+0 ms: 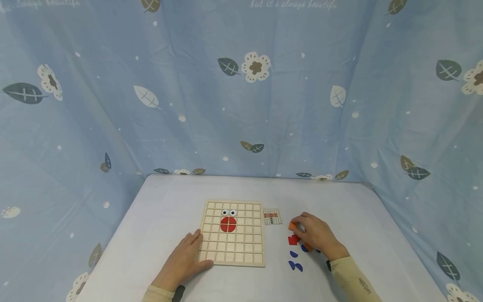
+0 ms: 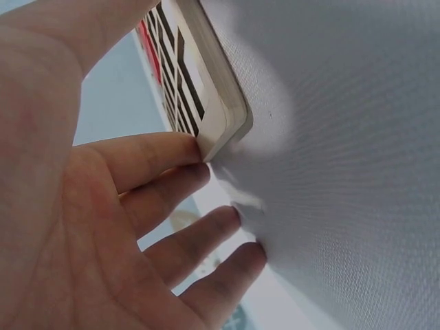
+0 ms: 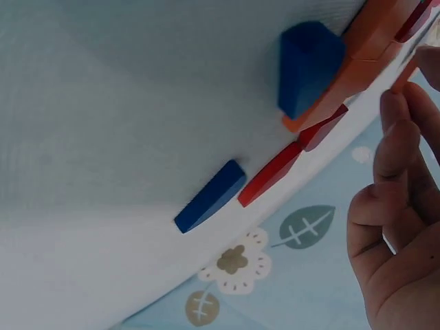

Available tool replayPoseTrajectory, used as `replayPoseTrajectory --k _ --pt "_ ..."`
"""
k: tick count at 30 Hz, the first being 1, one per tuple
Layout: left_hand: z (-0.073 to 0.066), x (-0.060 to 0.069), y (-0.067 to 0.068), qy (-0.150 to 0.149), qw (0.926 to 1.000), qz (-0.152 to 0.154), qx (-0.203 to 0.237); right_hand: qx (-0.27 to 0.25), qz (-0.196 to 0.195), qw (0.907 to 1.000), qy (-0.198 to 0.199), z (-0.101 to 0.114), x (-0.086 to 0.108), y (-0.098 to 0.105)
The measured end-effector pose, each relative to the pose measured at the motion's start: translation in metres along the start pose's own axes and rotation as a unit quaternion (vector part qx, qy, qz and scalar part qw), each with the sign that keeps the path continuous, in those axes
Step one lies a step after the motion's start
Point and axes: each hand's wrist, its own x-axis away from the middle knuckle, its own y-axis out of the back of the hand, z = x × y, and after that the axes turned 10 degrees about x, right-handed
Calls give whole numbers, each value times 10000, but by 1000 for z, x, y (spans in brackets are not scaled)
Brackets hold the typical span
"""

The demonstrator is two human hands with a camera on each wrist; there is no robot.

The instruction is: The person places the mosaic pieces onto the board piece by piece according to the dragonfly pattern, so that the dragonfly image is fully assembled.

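Observation:
A wooden grid board (image 1: 234, 243) lies on the table with two eye pieces (image 1: 229, 212) above a circle of red quarter pieces (image 1: 228, 224). The left hand (image 1: 183, 260) rests at the board's left edge; in the left wrist view its fingers touch the board's corner (image 2: 223, 110). The right hand (image 1: 318, 235) pinches an orange piece (image 1: 292, 226) between thumb and fingers, over the loose pieces. In the right wrist view, the right hand (image 3: 405, 185) holds the orange piece (image 3: 404, 74) by its end. Red pieces (image 1: 293, 240) lie just beneath this hand, partly hidden.
A small pattern card (image 1: 272, 217) lies against the board's right side. Several blue pieces (image 1: 294, 254) are spread in front of the right hand, and another orange piece (image 1: 308, 247) is partly under it. A patterned blue curtain (image 1: 211, 105) stands behind the white table (image 1: 170, 197).

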Motion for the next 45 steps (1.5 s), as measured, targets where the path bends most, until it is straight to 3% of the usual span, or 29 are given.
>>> replayPoseTrajectory --k 7,15,21,27,36,45 --pt "1 0 0 -62 10000 -46 13 -101 -374 9990 223 16 -6 6" --pt "1 1 -1 -63 10000 -50 -13 -208 -859 9918 918 37 -17 7" --pt "0 2 0 -119 9999 -117 40 -279 -913 9878 1230 59 -27 7" --pt "-1 3 1 -144 9998 -139 66 -451 -1054 9780 1745 85 -37 9" --pt "-1 2 1 -148 9998 -95 8 -332 -902 9753 1987 112 -55 6" --pt "0 1 0 -69 10000 -25 38 -101 -489 9752 2157 127 -71 0"
